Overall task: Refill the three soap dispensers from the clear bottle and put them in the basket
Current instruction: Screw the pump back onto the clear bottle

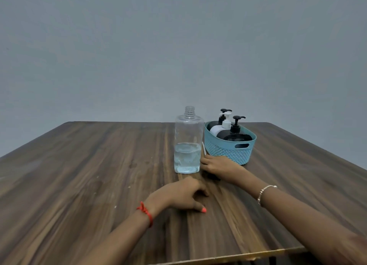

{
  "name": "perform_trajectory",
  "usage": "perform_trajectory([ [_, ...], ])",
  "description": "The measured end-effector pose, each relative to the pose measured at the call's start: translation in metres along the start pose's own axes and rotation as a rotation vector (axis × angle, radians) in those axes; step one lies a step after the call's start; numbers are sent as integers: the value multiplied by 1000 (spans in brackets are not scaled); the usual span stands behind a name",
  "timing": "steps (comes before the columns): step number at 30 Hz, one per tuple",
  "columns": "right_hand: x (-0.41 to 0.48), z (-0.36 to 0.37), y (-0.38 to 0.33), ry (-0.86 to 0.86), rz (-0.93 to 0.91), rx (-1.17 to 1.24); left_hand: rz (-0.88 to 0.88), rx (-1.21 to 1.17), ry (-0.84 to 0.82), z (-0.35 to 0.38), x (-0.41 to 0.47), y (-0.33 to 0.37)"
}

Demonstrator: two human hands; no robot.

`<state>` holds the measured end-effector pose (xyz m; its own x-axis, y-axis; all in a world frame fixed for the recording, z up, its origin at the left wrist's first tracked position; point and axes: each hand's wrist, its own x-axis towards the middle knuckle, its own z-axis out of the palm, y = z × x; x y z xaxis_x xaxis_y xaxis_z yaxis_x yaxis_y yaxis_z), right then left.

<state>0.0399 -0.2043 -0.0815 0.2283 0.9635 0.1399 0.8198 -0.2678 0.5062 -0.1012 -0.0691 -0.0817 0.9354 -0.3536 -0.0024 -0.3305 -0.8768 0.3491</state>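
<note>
Spillage looks the chief risk. On the wooden table [99, 165] the clear bottle [188, 141] stands upright with its neck uncapped and liquid filling roughly its lower third. A knock from either nearby hand could tip it and send liquid across the wood.

Just right of the bottle sits the blue basket [228, 151], with all three soap dispensers [235, 132] standing inside it, pumps on. By that, the task seems done or nearly so.

The right hand [218, 167] lies on the table just right of the bottle's base and in front of the basket, its fingertips close to the bottle. A dark thing [214, 177] shows under it, and I cannot tell whether the hand grips it.

The left hand [184, 193] rests on the table in front of the bottle and apart from it, fingers loosely curled round nothing. A thin white stick [204, 148] lies between the bottle and the basket.
</note>
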Motion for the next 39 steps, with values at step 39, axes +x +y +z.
perform_trajectory([
  [39,55,-212,78,1179,574,1166,-197,-809,763,-76,40,-37],
])
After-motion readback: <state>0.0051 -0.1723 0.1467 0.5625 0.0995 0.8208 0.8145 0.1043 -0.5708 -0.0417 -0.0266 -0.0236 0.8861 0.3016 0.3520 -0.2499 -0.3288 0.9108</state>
